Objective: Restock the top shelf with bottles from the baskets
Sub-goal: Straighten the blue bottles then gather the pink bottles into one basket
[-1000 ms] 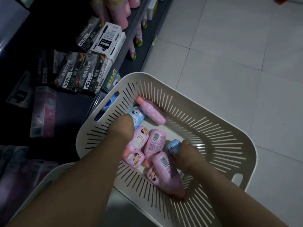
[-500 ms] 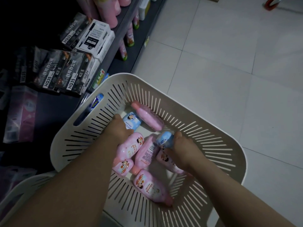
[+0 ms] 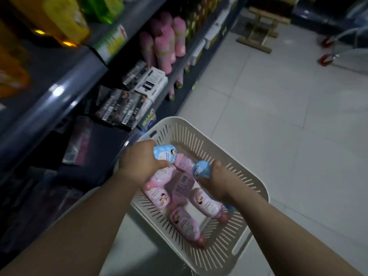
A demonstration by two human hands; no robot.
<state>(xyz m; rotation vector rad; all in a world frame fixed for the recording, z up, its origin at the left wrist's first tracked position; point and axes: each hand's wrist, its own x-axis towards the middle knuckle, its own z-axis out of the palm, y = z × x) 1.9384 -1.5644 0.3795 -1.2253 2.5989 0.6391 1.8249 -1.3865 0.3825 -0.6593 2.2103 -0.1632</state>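
Observation:
A cream slotted basket (image 3: pixel 247 176) sits on the floor beside the shelves. My left hand (image 3: pixel 141 162) grips a blue bottle (image 3: pixel 166 153) and a pink bottle (image 3: pixel 161 175), both lifted above the basket. My right hand (image 3: pixel 214 182) grips another blue bottle (image 3: pixel 200 169), and a pink bottle (image 3: pixel 208 204) hangs below it. Several more pink bottles (image 3: pixel 184 224) lie on the basket floor. The shelf edge (image 3: pixel 59 90) runs overhead on the left, with yellow and green bottles (image 3: pixel 65 18) standing on it.
Tall pink bottles (image 3: pixel 165 42) and dark boxes (image 3: pixel 123 108) fill the lower shelves on the left. A second cream basket's rim (image 3: pixel 79 202) shows under my left arm. A wooden stool (image 3: pixel 260 26) and a trolley's red wheels (image 3: pixel 325 58) stand far across the tiled floor.
Both hands have lifted out of the basket with their bottles. My view has tilted up, bringing the higher shelves into sight.

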